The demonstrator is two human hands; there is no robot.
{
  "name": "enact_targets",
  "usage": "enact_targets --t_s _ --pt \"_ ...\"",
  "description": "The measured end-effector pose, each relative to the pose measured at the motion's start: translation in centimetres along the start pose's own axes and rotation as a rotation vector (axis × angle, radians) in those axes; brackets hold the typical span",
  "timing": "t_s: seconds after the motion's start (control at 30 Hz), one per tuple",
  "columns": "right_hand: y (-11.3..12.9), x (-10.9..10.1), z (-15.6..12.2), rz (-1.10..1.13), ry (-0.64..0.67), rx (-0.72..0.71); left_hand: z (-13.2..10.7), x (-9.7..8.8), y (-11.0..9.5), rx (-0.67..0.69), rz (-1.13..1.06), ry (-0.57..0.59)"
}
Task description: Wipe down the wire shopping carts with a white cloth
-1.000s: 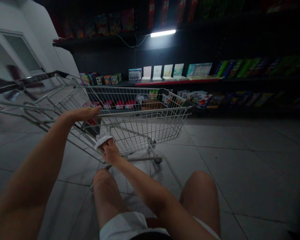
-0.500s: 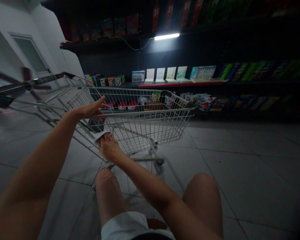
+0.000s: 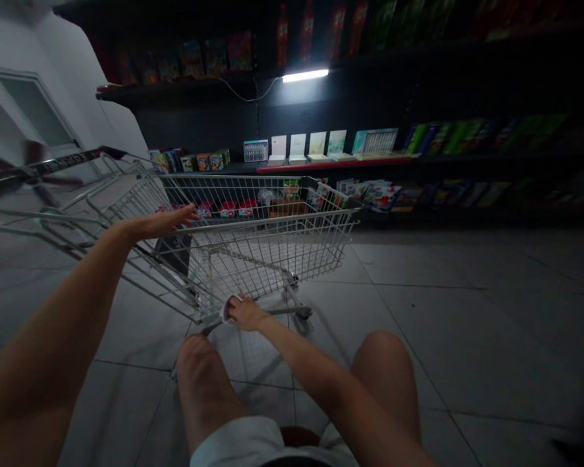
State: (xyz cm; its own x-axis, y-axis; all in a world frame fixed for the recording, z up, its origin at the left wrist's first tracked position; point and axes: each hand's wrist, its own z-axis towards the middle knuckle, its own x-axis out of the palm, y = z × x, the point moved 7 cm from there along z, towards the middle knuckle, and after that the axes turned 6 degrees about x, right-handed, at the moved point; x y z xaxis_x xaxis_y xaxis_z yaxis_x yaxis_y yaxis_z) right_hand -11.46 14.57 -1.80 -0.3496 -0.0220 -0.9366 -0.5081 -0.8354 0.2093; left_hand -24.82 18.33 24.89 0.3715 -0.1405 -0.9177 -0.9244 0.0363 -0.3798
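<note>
A metal wire shopping cart (image 3: 272,227) stands side-on in front of me, its handle at the left. Over the near top rim lies my left hand (image 3: 163,222), fingers stretched out and holding nothing. Lower down, at the bottom edge of the basket, my right hand (image 3: 247,314) is closed on a white cloth (image 3: 228,309). The cloth is against or very close to the lower wires; whether it touches them I cannot tell. Through the wires I see a dark panel (image 3: 174,251) at the cart's rear end.
Behind the cart runs a dark shelf unit (image 3: 185,123) with boxes, books and bottles, lit by a tube lamp (image 3: 305,76). Dark fan-like blades (image 3: 34,172) show beside the cart handle. My bare knees (image 3: 199,357) are close to the cart, above the tiled floor (image 3: 448,324).
My right hand has moved down and to the right with the cloth, from the basket's rear corner to its bottom edge. My left hand has flattened on the rim. The view has shifted slightly.
</note>
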Motion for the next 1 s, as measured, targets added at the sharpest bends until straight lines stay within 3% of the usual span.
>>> enact_targets --t_s 0.07,0.13,0.3,0.37,0.47,0.57,0.67,0.73,0.8,0.93,1.0 --pt "-1.0 -0.2 -1.4 0.002 0.001 0.003 1.1 0.0 -0.6 0.024 0.092 -0.046" --pt "-1.5 -2.3 -0.8 0.012 -0.053 0.003 2.5 0.3 -1.9 0.078 0.12 -0.081" --pt "-2.2 -13.5 3.2 -0.001 -0.56 0.042 5.0 0.1 -6.9 0.3 -0.168 -0.331" --pt "-2.9 -16.6 4.4 -0.057 -0.636 0.075 5.5 0.1 -7.4 0.311 -0.314 -0.455" --pt "-5.4 -18.8 4.4 -0.109 -0.619 0.123 6.1 0.9 -7.4 0.296 -0.305 -0.537" --pt "-11.7 -20.7 1.4 -0.088 -0.673 0.344 6.7 2.6 -7.7 0.294 -0.096 -0.422" --pt "-18.9 -23.0 -2.8 -0.052 -0.749 0.685 7.2 4.9 -8.5 0.247 0.121 -0.152" --pt "-21.1 -24.0 -4.5 -0.037 -0.778 0.85 7.1 5.9 -9.0 0.201 0.309 -0.039" --pt "-20.0 -24.4 -4.0 -0.039 -0.783 0.867 6.8 6.1 -9.5 0.175 0.487 -0.049" --pt "-13.6 -23.2 -0.2 -0.096 -0.727 0.6 5.8 5.8 -10.2 0.217 0.69 -0.173" --pt "-12.9 -22.3 0.1 -0.106 -0.702 0.518 5.3 5.8 -10.1 0.249 0.741 -0.184"
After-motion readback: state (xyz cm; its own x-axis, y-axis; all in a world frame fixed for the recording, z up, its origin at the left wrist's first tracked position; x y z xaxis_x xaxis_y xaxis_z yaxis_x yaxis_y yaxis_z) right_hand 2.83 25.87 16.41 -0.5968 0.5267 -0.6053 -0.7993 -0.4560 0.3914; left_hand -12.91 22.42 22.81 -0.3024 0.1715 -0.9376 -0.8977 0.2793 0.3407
